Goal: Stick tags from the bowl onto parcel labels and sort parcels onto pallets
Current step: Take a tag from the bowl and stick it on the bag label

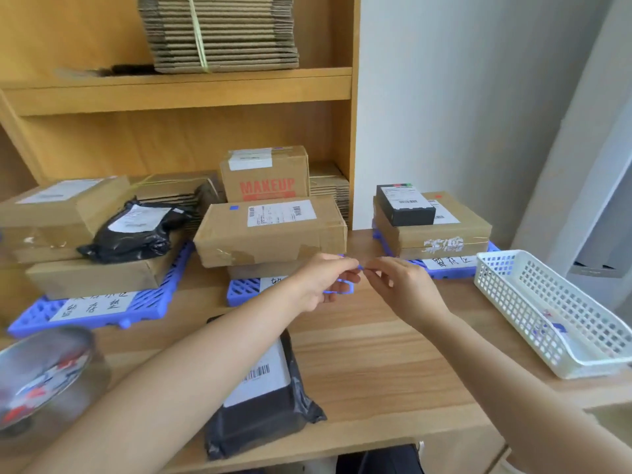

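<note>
My left hand [326, 280] and my right hand [400, 283] meet above the table, and both pinch a small blue tag [360, 267] between fingertips. Beneath my left forearm a black poly-bag parcel [263, 405] lies flat with its white barcode label [260, 374] facing up. The metal bowl [44, 374] with red, blue and white tags stands at the near left. Three blue pallets carry parcels: the left pallet [150, 302], the middle pallet [242, 289] and the right pallet [444, 271].
A white perforated plastic basket [547, 313] with a few scraps sits at the right table edge. Wooden shelves behind hold bundled flat cardboard [219, 32]. A "MAKEUP" box [266, 176] stands behind the middle stack.
</note>
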